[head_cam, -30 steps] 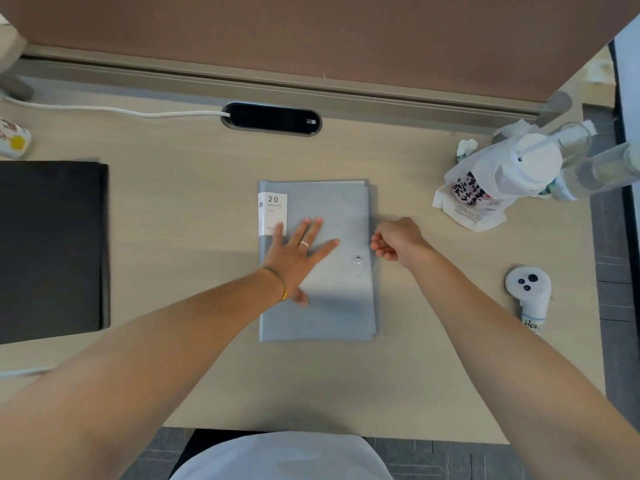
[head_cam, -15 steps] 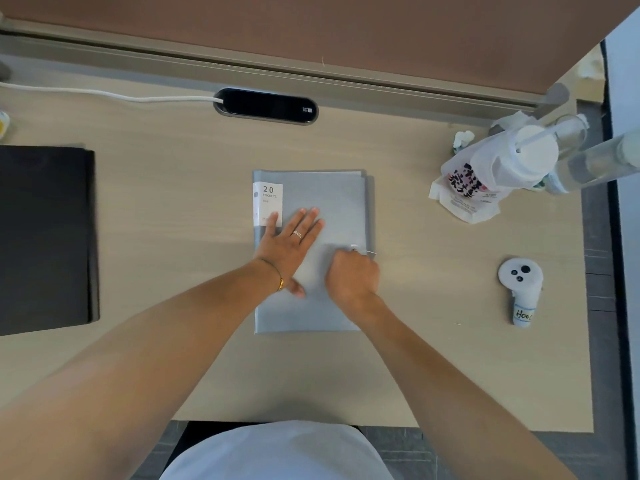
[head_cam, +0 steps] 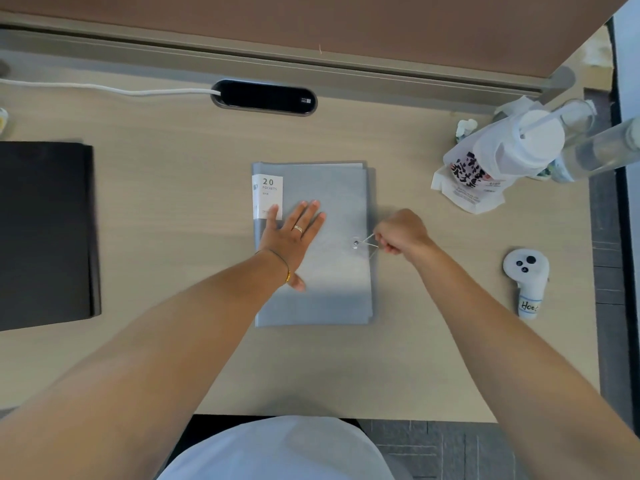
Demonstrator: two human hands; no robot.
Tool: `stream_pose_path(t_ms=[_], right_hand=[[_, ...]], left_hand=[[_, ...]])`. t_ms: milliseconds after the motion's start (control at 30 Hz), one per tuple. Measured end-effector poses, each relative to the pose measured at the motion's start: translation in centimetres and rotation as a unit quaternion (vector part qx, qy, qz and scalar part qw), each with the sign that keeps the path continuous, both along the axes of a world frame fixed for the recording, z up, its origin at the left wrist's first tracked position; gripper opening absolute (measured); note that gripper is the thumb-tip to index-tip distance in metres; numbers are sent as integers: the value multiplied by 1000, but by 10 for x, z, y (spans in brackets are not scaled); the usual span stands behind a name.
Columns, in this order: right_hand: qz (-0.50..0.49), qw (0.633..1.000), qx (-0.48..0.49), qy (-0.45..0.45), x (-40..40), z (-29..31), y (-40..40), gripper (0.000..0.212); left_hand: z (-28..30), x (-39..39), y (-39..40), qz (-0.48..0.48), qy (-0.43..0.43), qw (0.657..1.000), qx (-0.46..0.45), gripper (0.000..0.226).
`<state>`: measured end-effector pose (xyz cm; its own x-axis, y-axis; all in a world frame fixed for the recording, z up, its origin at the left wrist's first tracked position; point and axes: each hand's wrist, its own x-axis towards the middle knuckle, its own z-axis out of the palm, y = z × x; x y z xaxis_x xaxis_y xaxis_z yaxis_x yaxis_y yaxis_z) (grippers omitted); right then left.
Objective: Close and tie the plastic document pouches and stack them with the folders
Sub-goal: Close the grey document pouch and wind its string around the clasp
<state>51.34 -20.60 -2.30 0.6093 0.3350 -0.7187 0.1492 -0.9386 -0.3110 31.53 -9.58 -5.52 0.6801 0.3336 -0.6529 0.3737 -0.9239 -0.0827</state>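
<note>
A grey plastic document pouch point(head_cam: 332, 292) lies flat in the middle of the desk, with a white "20 pockets" label at its upper left. My left hand point(head_cam: 292, 233) presses flat on the pouch, fingers spread. My right hand point(head_cam: 398, 235) sits just off the pouch's right edge, pinching the thin closure string point(head_cam: 367, 241), which runs taut from the round button point(head_cam: 356, 243) near that edge. A black folder point(head_cam: 45, 233) lies at the desk's left side.
A white bag with a lidded cup point(head_cam: 502, 161) and a clear bottle point(head_cam: 599, 154) stand at the back right. A white controller point(head_cam: 526, 278) lies at the right. A black cable port point(head_cam: 265, 97) with a white cable sits at the back.
My right hand went from right of the pouch onto the button, then back to the right, now pulling the string taut. My left hand stayed pressed on the pouch.
</note>
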Motion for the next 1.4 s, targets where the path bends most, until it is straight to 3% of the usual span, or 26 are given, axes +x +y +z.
stream_pose_path(t_ms=[133, 300, 400, 600, 733, 800, 967, 1133, 1300, 1400], right_hand=[[43, 999, 5, 2, -27, 9, 38, 26], [239, 958, -51, -151, -84, 10, 31, 27], [294, 937, -67, -174, -98, 9, 1, 28], [188, 971, -81, -126, -45, 15, -31, 28], [157, 981, -66, -94, -11, 18, 1, 7], [146, 985, -46, -76, -10, 18, 22, 7], [228, 964, -48, -129, -54, 11, 42, 26], [306, 937, -48, -163, -94, 7, 5, 28], [160, 982, -69, -78, -57, 11, -30, 33], [120, 989, -74, -54, -22, 12, -23, 29]], left_hand=[[0, 1, -1, 2, 14, 1000, 3, 158], [-1, 6, -1, 2, 44, 999, 3, 156], [-3, 7, 0, 12, 56, 998, 8, 156], [-4, 10, 2, 13, 80, 997, -3, 158], [-4, 9, 4, 11, 77, 997, -11, 158], [-4, 9, 4, 10, 81, 997, -10, 158], [-4, 11, 3, 11, 90, 996, -7, 157], [-4, 11, 4, 10, 94, 995, -8, 154], [-4, 9, 5, 9, 79, 997, -14, 156], [-4, 9, 6, 8, 79, 997, -17, 156]])
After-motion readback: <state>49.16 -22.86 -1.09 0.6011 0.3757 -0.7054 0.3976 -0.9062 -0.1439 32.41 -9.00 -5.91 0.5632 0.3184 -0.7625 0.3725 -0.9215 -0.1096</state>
